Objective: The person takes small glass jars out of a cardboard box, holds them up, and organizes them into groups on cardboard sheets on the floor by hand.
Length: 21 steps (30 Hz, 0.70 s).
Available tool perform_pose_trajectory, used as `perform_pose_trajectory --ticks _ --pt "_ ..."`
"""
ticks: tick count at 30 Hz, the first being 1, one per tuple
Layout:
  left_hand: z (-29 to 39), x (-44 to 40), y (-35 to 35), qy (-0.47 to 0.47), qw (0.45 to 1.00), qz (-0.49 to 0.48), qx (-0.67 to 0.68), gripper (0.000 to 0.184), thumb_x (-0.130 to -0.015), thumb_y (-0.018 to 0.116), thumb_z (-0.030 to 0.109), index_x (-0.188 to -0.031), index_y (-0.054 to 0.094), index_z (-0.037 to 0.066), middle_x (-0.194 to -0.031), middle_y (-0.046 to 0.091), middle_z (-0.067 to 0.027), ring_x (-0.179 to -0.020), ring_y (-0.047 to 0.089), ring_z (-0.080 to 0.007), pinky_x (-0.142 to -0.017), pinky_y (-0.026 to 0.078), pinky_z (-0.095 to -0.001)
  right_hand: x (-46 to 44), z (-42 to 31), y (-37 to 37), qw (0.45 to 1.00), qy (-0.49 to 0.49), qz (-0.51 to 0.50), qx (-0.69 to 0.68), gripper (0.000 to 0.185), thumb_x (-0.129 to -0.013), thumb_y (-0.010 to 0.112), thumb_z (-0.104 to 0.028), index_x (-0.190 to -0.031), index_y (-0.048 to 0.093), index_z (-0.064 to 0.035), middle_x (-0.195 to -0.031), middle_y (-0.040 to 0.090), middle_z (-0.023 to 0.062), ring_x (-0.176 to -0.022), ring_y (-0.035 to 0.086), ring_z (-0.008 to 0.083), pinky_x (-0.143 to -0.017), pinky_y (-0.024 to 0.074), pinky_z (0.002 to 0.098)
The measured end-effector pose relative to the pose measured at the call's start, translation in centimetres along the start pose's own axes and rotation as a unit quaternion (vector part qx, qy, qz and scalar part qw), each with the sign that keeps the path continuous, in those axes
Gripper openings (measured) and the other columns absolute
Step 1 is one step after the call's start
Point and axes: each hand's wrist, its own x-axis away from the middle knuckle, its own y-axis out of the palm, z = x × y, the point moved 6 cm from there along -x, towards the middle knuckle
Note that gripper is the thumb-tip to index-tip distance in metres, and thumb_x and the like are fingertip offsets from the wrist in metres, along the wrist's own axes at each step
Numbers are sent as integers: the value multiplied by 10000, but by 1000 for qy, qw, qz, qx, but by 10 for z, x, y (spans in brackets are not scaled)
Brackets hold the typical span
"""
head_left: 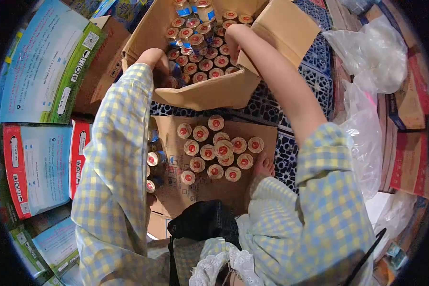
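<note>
Between the fingers of the left hand (pixel 153 58) and those of the right hand (pixel 232 40), small jars (pixel 205 65) stand packed in an open cardboard box (pixel 205 95), their round lids facing up with a red mark in the middle. The left fingers dip inside the box at its near left corner, beside a jar there; they are mostly hidden, so I cannot tell whether they grip it. The right fingers reach down by the right side, also hidden, and I cannot tell if they are apart or together.

The box's near edge runs just below both hands, and a flap (pixel 291 28) spreads outward beyond the right fingers. Open air lies over the lids between the hands, while ahead of the fingers more jars sit higher, some showing blue labels.

Nearer the body than the fingers, past the box's near wall, a flat cardboard sheet (pixel 214 190) carries a loose group of lidded jars (pixel 208 152), one seemingly raised above the others. A bare foot (pixel 263 167) is at its right edge. A few jars (pixel 151 159) lie on their sides, partly behind the left sleeve (pixel 114 157).

Dark plastic pallets (pixel 314 90) show right of the sheet, clear plastic bags (pixel 376 57) farther right of the right fingers, and printed cartons (pixel 43 62) well left of the left fingers.
</note>
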Motion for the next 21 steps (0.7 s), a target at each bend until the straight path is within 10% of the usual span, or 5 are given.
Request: perform_pose_trajectory --ticks 5,7,15,21 --pt "8 19 0 70 983 29 167 221 -640 684 208 -710 656 1 -758 599 -81 -690 545 -230 -640 435 -385 45 -38 1 973 -118 190 59 534 -691 695 -311 -1173 513 -172 -1170 526 61 -1009 521 187 -788 443 304" --pt "13 28 0 61 984 22 166 252 -646 676 231 -706 642 -12 -729 587 -78 -667 535 -223 -632 428 -378 81 -53 -9 881 -328 333 -74 288 -733 654 -219 -1003 590 -146 -1019 567 38 -883 561 184 -739 455 298" --pt "43 9 -4 160 986 -27 -39 241 -668 648 215 -815 586 35 -820 589 -74 -748 527 -196 -689 425 -338 121 -35 -29 658 -363 653 -92 160 -804 581 -251 -905 578 -127 -788 548 -2 -575 498 123 -572 433 255" --pt "60 27 -24 278 956 54 -79 169 -733 591 84 -879 509 59 -1007 565 -95 -976 512 -227 -835 409 -349 155 -17 -45 585 -504 596 -221 156 -772 611 -198 -843 546 -75 -949 556 92 -768 553 191 -694 438 292"
